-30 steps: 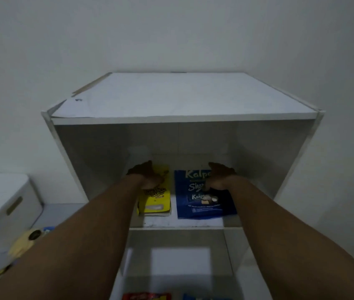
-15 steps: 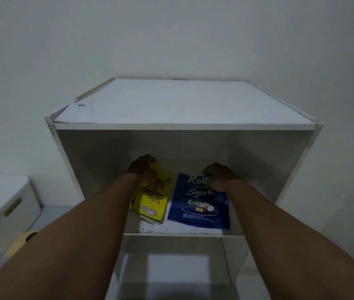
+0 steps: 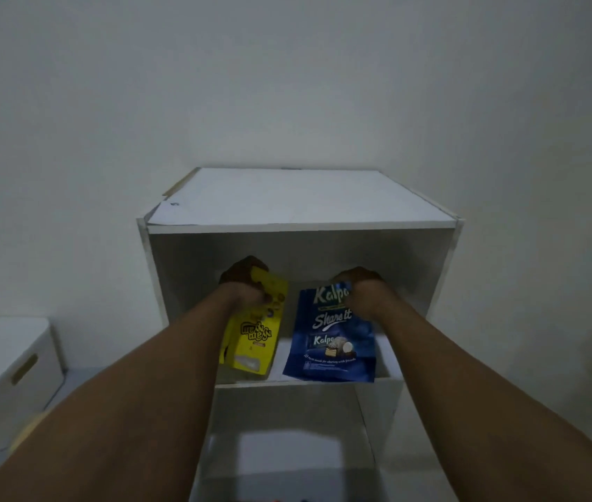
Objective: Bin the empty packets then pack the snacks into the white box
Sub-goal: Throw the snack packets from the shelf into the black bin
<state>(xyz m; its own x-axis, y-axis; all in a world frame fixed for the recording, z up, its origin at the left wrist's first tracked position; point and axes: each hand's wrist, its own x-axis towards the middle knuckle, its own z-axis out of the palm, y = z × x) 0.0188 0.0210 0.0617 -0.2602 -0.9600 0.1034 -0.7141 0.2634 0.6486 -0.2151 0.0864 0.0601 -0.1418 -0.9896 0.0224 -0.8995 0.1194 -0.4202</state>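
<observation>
Snack packets, a yellow foil pouch [image 3: 254, 336] and a glossy blue pouch [image 3: 330, 346], sit tilted in the upper compartment of the white laminate shelf unit [image 3: 301, 226]. Your left hand [image 3: 244, 288] grips the yellow one's top and your right hand [image 3: 363, 295] clenches the blue one's top corner, probably so that both lift out together. The white lidded plastic box [image 3: 4, 367] stands low on your left.
</observation>
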